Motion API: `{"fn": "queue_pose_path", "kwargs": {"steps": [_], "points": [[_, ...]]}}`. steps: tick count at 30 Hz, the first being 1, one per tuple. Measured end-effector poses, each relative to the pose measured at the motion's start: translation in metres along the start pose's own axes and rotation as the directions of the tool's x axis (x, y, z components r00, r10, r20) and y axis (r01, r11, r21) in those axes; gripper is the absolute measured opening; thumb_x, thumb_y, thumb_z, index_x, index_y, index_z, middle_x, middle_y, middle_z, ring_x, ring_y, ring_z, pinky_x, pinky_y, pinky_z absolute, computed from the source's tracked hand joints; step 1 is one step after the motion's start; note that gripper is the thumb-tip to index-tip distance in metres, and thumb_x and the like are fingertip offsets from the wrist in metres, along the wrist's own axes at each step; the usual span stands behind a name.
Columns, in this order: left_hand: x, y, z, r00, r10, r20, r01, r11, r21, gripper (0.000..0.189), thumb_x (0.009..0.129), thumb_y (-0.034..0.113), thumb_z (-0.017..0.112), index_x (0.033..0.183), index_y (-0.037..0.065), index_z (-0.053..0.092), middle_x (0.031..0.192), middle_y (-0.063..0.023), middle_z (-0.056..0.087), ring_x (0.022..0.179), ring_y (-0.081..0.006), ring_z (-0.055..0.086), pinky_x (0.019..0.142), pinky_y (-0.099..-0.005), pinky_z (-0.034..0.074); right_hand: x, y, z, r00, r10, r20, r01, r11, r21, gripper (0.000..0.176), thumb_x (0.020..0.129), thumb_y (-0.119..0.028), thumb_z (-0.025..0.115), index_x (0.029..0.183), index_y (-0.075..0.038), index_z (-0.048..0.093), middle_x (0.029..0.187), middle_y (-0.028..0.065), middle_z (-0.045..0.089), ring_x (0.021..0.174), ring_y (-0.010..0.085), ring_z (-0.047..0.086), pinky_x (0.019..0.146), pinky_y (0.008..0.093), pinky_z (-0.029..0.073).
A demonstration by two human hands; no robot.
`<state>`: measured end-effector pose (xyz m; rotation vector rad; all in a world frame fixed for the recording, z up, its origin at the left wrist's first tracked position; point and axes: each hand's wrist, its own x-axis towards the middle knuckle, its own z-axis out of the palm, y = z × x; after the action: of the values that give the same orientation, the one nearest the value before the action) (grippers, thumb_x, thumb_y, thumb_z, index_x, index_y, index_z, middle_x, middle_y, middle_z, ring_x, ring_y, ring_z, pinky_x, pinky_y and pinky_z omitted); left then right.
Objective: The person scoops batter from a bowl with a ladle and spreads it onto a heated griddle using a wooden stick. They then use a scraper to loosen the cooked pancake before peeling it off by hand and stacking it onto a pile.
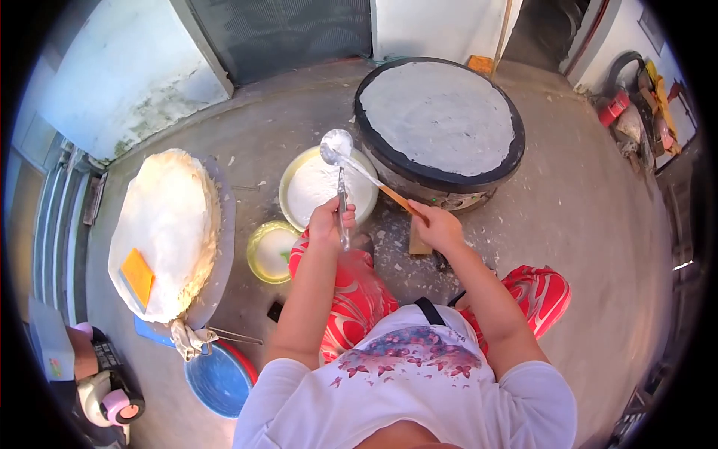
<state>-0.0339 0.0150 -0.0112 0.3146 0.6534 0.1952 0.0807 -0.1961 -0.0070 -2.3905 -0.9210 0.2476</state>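
My left hand (327,222) is closed around the metal handle of a ladle (340,138), whose bowl carries white batter above a large bowl (286,196). In my right hand (441,227) is the wooden handle of a long metal spoon (362,169). The spoon's head overlaps the ladle's bowl in this view. White batter (318,185) fills much of the large bowl beneath both tools. Ahead on the right stands a round black griddle (364,137), its top covered by a thin, pale, rough-edged sheet of batter (437,116).
A thick stack of thin round pancakes (164,217) lies at left, with an orange scraper (138,277) on top. A smaller yellow-green bowl (254,262) holds pale liquid beside my knee. A blue basin (217,382) stands at lower left. Assorted items (636,120) lean by the right wall.
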Motion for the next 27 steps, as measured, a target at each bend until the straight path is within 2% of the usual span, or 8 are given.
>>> {"fn": "queue_pose_path", "kwargs": {"steps": [5,7,10,14,17,19,22,27], "points": [[-0.014,0.005,0.002,0.997,0.062,-0.046,-0.068,0.988,-0.137,0.017,0.09,0.015,0.035,0.101,0.002,0.041,0.072,-0.008,0.044,0.049,-0.0092,0.038,0.039,-0.0189,0.034,-0.05,0.035,-0.026,0.998,0.031,0.056,-0.026,0.995,-0.101,0.032,0.08,-0.024,0.052,0.112,-0.023,0.056,0.087,0.0108,0.062,0.076,0.0249,0.059,0.07,0.0332,0.047],[-0.014,0.012,0.001,0.989,0.145,-0.012,-0.145,0.975,-0.165,0.019,0.09,0.014,0.034,0.101,0.001,0.042,0.072,-0.0069,0.044,0.049,-0.0091,0.039,0.04,-0.0187,0.035,-0.058,0.055,-0.021,0.986,0.159,0.051,-0.167,0.923,0.346,0.036,0.079,-0.02,0.055,0.115,-0.02,0.055,0.085,0.0093,0.061,0.074,0.0163,0.057,0.069,0.0273,0.045],[-0.018,0.021,0.0,0.988,0.157,-0.012,-0.156,0.961,-0.23,0.021,0.09,0.014,0.035,0.101,-0.002,0.042,0.071,-0.0051,0.044,0.049,-0.0086,0.04,0.04,-0.0186,0.037,-0.05,0.079,-0.016,0.968,0.241,-0.064,-0.171,0.827,0.535,0.039,0.078,-0.016,0.057,0.117,-0.015,0.053,0.086,0.0071,0.061,0.073,0.0115,0.054,0.068,0.0231,0.043],[-0.019,0.053,-0.019,0.996,0.016,0.089,0.02,0.92,-0.392,0.024,0.09,0.017,0.031,0.097,-0.002,0.043,0.073,-0.0067,0.047,0.05,-0.0106,0.042,0.04,-0.021,0.037,-0.026,0.141,-0.013,0.918,0.319,-0.234,-0.159,0.84,0.519,0.041,0.08,-0.015,0.054,0.12,-0.012,0.049,0.09,0.0063,0.062,0.078,0.0144,0.057,0.072,0.0248,0.044],[-0.013,0.072,-0.034,0.999,0.029,0.021,-0.02,0.947,-0.321,0.023,0.09,0.017,0.032,0.097,-0.002,0.044,0.073,-0.0068,0.047,0.05,-0.0104,0.042,0.039,-0.0208,0.037,-0.017,0.165,-0.024,0.872,0.378,-0.311,-0.271,0.902,0.336,0.044,0.081,-0.009,0.052,0.124,-0.011,0.045,0.088,0.0056,0.061,0.068,0.0155,0.059,0.062,0.0268,0.047],[-0.007,0.078,-0.047,0.999,0.005,-0.032,-0.013,0.968,-0.252,0.021,0.09,0.016,0.033,0.096,-0.002,0.044,0.073,-0.0068,0.048,0.05,-0.01,0.042,0.039,-0.0206,0.037,-0.017,0.142,-0.039,0.81,0.576,-0.111,-0.411,0.692,0.593,0.047,0.079,-0.004,0.051,0.125,-0.014,0.044,0.083,0.0079,0.06,0.054,0.0147,0.057,0.048,0.0269,0.046],[0.007,0.082,-0.072,0.99,-0.057,-0.131,0.032,0.982,-0.186,0.025,0.091,0.019,0.035,0.099,-0.003,0.044,0.07,-0.0047,0.047,0.049,-0.0091,0.043,0.041,-0.0205,0.038,-0.007,0.149,-0.034,0.793,0.601,-0.099,-0.376,0.611,0.697,0.05,0.077,-0.001,0.053,0.124,-0.017,0.045,0.077,0.0087,0.059,0.042,0.0123,0.051,0.038,0.0248,0.042],[0.032,0.074,-0.115,0.962,-0.168,-0.217,0.163,0.986,-0.042,0.022,0.089,0.016,0.035,0.091,-0.004,0.045,0.067,-0.0062,0.048,0.047,-0.0096,0.042,0.038,-0.0193,0.037,0.011,0.15,-0.033,0.781,0.624,-0.027,-0.457,0.6,0.656,0.045,0.082,-0.009,0.048,0.125,-0.02,0.045,0.078,0.0088,0.06,0.047,0.0134,0.054,0.044,0.0277,0.045]]}}
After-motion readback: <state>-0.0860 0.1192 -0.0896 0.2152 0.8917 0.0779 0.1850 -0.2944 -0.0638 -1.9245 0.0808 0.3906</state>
